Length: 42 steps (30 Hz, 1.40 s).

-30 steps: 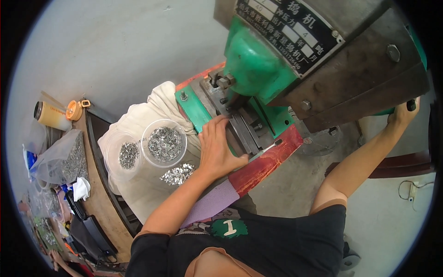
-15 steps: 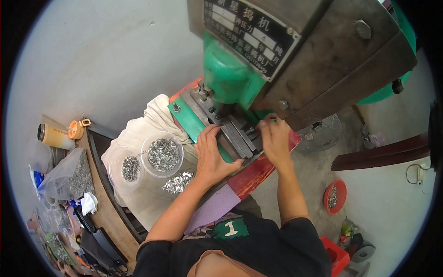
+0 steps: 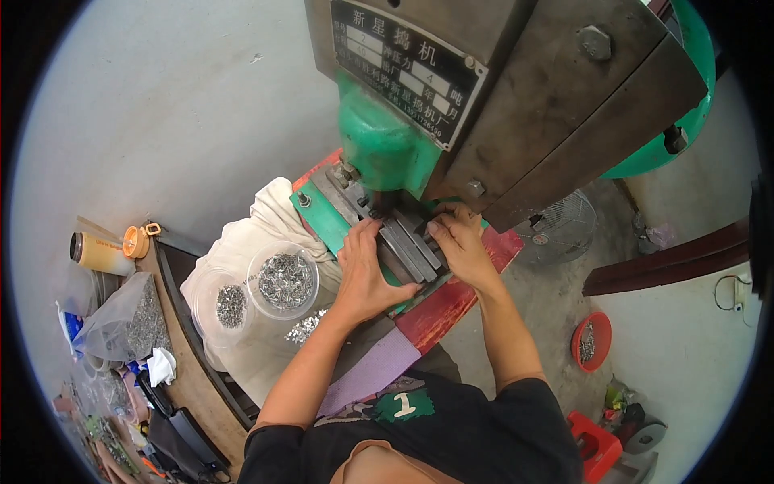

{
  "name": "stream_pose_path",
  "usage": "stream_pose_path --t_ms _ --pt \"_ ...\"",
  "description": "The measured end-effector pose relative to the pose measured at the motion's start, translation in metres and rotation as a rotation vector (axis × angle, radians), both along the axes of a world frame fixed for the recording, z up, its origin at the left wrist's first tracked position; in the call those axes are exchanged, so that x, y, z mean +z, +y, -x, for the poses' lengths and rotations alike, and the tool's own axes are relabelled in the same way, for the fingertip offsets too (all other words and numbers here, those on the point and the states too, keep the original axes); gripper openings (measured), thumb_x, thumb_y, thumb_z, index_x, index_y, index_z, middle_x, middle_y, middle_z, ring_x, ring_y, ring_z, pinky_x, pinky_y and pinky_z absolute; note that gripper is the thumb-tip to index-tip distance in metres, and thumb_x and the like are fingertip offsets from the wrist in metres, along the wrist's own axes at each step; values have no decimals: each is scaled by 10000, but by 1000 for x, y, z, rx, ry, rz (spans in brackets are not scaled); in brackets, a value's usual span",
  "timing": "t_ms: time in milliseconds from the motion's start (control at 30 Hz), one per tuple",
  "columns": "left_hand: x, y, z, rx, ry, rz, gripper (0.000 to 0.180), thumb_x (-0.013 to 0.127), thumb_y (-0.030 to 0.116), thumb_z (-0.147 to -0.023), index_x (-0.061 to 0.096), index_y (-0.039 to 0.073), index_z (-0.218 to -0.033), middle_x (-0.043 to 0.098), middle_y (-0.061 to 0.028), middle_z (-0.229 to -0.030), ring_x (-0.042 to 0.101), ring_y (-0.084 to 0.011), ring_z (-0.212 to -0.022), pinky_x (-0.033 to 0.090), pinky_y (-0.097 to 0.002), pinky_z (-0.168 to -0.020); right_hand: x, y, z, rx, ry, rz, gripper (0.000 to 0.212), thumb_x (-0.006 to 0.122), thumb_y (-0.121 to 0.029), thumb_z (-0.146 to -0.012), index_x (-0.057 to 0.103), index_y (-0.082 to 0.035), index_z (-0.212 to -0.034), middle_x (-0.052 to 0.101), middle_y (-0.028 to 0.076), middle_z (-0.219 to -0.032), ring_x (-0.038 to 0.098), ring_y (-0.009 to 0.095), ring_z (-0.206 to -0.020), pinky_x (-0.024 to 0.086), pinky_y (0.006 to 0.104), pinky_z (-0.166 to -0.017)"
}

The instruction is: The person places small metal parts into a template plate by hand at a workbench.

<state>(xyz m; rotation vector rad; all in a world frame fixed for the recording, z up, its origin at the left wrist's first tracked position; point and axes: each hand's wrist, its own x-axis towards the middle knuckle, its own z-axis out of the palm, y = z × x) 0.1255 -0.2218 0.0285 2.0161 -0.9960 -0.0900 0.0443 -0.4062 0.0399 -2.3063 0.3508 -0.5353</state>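
Observation:
A grey metal die block (image 3: 409,250) with long parallel bars sits on the green base (image 3: 324,223) of a press, below its green housing (image 3: 383,141). My left hand (image 3: 360,273) spans the block's left side, its fingertips at the far end and thumb at the near end. On the block's right side is my right hand (image 3: 461,246), with fingers bent inward by the upper right of the die. Whatever its fingertips hold is too small or hidden to make out. The punch end under the housing is partly in shadow.
Left of my arm, clear round tubs (image 3: 314,284) of small metal parts stand on a beige cloth (image 3: 238,234); a loose pile of shiny pieces (image 3: 306,326) lies nearby. A cluttered wooden table (image 3: 189,363) is at far left. A fan (image 3: 558,230) and red bowl (image 3: 606,355) are at right.
My right hand has shifted inward and its fingers are more bent toward the die's far right side. My left hand stays on the block. The whole view has shifted slightly.

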Motion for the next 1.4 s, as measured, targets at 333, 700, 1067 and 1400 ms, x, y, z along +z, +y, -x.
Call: stream_pose_path --t_ms 333,700,1067,1400 --pt "3 -1 -1 -12 -17 0 1067 892 257 -495 363 2 -1385 389 -212 -1391 375 -390 -1300 313 -494 -1059 1 -9 0 111 82 -62 259 563 -273 -962 696 -52 -975 568 152 -1163 483 328 -1113 290 454 -993" --pt "0 8 -1 -29 48 66 1067 894 203 -554 331 5 -1439 379 -219 -1418 362 -401 -1327 303 -487 -1094 27 32 52 28 3 295 330 700 -361 -863 599 -51 -810 601 115 -813 569 325 -792 403 438 -728" --pt "8 57 25 -52 269 213 490 746 21 -751 608 37 -1220 594 -149 -1160 605 -283 -1051 489 -353 -927 3 52 92 -76 -142 448 197 734 -196 -831 637 -28 -870 595 102 -659 564 300 -570 403 386 -557" --pt "29 117 61 -114 474 273 363 722 12 -805 670 8 -1164 663 -134 -1112 658 -234 -974 538 -320 -849 6 86 133 248 -151 277 234 728 -245 -855 667 -29 -920 636 89 -731 610 262 -629 427 362 -606"
